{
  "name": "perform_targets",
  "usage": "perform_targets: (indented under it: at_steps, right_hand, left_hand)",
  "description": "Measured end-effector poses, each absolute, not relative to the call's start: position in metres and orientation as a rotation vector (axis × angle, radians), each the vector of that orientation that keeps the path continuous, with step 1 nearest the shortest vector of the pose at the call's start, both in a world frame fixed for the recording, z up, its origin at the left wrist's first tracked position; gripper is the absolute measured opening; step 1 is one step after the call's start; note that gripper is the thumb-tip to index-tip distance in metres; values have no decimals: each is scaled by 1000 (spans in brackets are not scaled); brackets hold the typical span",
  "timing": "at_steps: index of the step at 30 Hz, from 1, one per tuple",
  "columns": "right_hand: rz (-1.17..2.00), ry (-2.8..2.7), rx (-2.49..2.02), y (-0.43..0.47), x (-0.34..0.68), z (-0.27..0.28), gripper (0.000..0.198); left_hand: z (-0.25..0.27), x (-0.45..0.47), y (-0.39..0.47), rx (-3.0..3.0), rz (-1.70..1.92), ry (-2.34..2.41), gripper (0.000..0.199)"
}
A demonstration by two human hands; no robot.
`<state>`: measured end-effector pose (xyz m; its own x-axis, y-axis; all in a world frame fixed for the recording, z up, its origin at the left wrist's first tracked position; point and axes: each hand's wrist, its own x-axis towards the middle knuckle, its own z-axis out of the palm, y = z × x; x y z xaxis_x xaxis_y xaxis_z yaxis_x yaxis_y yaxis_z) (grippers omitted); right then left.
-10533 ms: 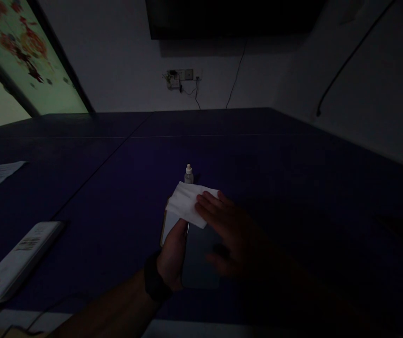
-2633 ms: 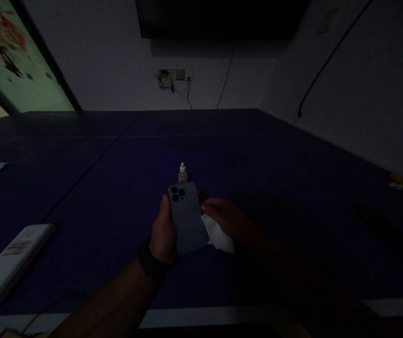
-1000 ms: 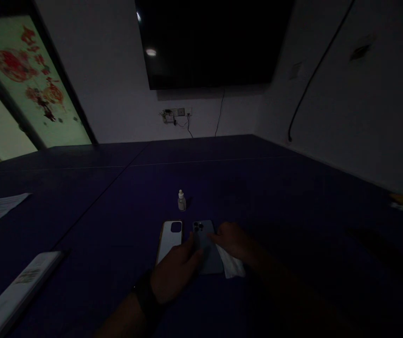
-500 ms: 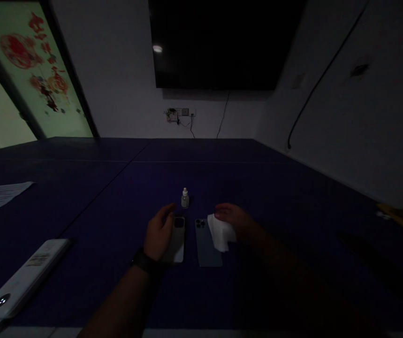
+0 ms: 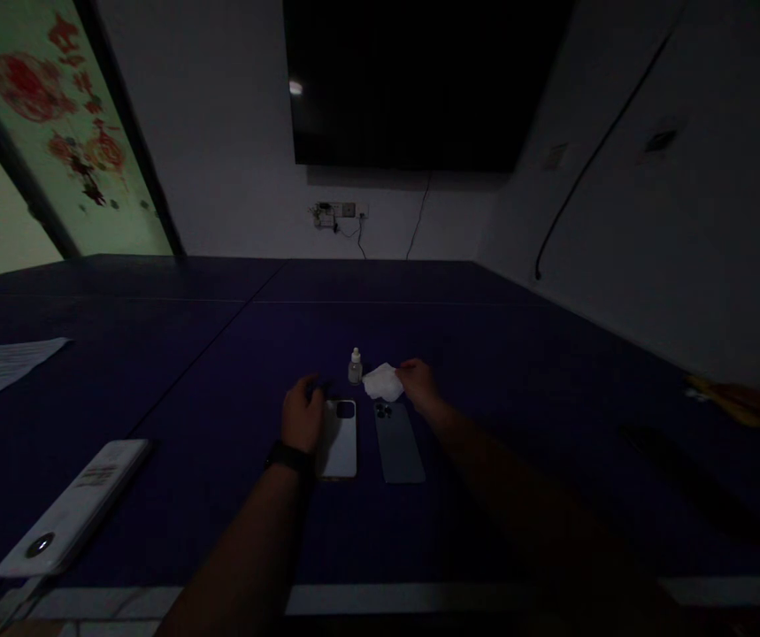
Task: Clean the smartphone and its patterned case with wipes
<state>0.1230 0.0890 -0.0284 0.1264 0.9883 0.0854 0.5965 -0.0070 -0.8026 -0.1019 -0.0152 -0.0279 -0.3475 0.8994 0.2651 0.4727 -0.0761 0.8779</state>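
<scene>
Pinched in my right hand [image 5: 417, 382] is the edge of a crumpled white tissue [image 5: 383, 383], just beyond the camera end of a blue-grey phone [image 5: 401, 447]. The phone lies with its back and lenses up. A pale phone case [image 5: 341, 447] with a camera cutout lies to its left. My left hand [image 5: 303, 414] rests beside the case's left edge, fingers loosely bent and apart, with nothing seen in them; a dark watch is on that wrist. A small clear dropper bottle [image 5: 355, 369] with a white cap stands upright just left of the tissue.
On the left of the dark blue table [image 5: 220, 513] lies a white power bank [image 5: 78, 504] with a cable, and farther back a printed sheet [image 5: 4, 367]. A dim dark object [image 5: 685, 469] and yellow item [image 5: 741, 402] lie right. A screen [image 5: 412, 84] hangs ahead.
My right hand has moved the tissue off the phone's right side, up and left towards the bottle. My left hand has shifted slightly away from the case, showing more of it.
</scene>
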Motion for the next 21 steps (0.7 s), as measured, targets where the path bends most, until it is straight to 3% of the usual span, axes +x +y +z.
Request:
perform_targets:
  at_steps: [10,21]
  right_hand:
    - [113,-1867,-1949,70,159,-41,37]
    - [5,-2049,-2018,41,185,-56,51]
  left_hand:
    - [-30,-119,-8,1762,823,2260,57]
    - [-43,-127,-6,1918,276,2418,67]
